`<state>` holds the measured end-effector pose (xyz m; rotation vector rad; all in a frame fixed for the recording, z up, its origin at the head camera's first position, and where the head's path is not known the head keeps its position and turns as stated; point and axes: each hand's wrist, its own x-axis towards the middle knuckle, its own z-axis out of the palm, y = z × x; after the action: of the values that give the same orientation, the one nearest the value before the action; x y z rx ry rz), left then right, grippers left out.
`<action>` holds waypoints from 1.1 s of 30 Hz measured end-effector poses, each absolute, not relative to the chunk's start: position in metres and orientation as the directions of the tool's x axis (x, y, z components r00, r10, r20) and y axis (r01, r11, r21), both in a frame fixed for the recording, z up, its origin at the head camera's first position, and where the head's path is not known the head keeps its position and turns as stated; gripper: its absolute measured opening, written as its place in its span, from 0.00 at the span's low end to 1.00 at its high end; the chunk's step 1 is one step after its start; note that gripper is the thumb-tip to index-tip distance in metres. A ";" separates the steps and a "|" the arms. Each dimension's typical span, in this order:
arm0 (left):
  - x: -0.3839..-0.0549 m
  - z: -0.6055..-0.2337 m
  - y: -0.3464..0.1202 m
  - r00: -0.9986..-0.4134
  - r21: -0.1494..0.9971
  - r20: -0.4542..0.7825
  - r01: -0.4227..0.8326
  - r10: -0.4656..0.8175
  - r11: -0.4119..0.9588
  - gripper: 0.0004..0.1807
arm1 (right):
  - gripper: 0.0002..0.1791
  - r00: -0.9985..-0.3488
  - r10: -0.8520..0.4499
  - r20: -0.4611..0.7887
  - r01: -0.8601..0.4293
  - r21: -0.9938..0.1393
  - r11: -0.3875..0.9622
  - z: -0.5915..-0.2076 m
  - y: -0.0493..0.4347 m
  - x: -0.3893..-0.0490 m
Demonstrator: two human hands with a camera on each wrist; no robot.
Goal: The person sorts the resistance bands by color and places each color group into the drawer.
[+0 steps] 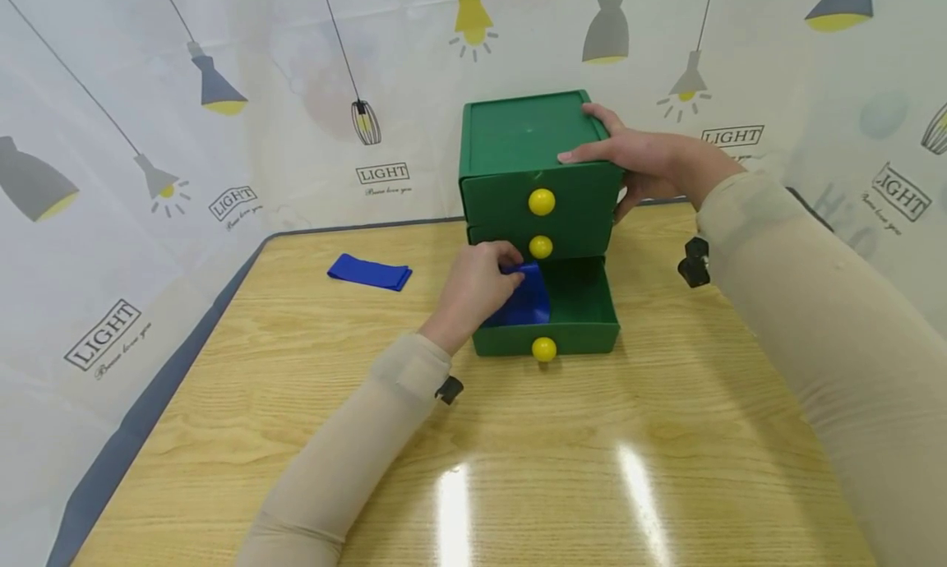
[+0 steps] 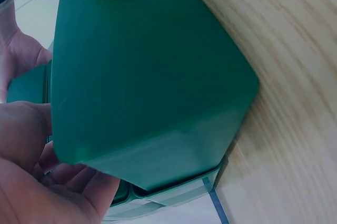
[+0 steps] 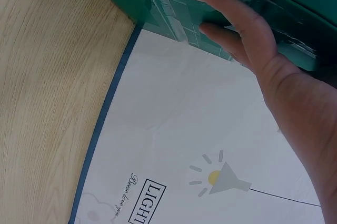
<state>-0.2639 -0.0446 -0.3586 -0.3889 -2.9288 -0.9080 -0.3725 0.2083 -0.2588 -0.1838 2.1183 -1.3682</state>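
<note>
A green drawer cabinet (image 1: 533, 131) with yellow ball knobs stands at the back of the table. Its bottom drawer (image 1: 584, 338) is pulled out. My left hand (image 1: 477, 283) is over the left side of that drawer, pinching the upper edge of a blue band (image 1: 528, 304) that lies partly inside. The left wrist view shows the fingers (image 2: 100, 192) behind the drawer's side wall, where the band is hidden. My right hand (image 1: 644, 160) rests on the cabinet's upper right corner, its fingers spread over the top and down the side (image 3: 247, 29).
A second blue band (image 1: 370, 272), folded flat, lies on the wooden table (image 1: 333, 435) left of the cabinet. A white curtain (image 1: 296, 140) printed with lamps hangs behind the table. The two upper drawers (image 1: 503, 209) are closed.
</note>
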 end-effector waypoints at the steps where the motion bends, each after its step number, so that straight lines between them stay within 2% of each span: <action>1: -0.264 -0.359 -0.045 -0.967 0.551 0.124 0.254 0.222 0.795 0.09 | 0.59 -0.808 -0.420 -0.413 0.203 -0.865 0.459 -0.259 0.208 -0.372; 12: -0.262 -0.360 -0.046 -0.958 0.536 0.181 0.286 0.222 0.794 0.10 | 0.58 -0.802 -0.422 -0.423 0.216 -0.863 0.456 -0.257 0.209 -0.372; 18: -0.264 -0.358 -0.054 -0.952 0.538 0.222 0.299 0.209 0.788 0.06 | 0.58 -0.801 -0.423 -0.424 0.218 -0.864 0.453 -0.256 0.208 -0.372; 23: -0.267 -0.351 -0.072 -0.967 0.577 0.206 0.242 0.148 0.780 0.04 | 0.58 -0.797 -0.429 -0.426 0.222 -0.866 0.448 -0.256 0.208 -0.372; 33: -0.289 -0.330 -0.137 -0.992 0.726 0.124 0.079 -0.017 0.684 0.07 | 0.58 -0.796 -0.431 -0.426 0.227 -0.869 0.441 -0.256 0.208 -0.373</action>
<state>-0.2888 -0.1374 -0.3297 -0.0507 -2.7706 -1.2028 -0.3726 0.2081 -0.2563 -0.1704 2.0805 -1.3844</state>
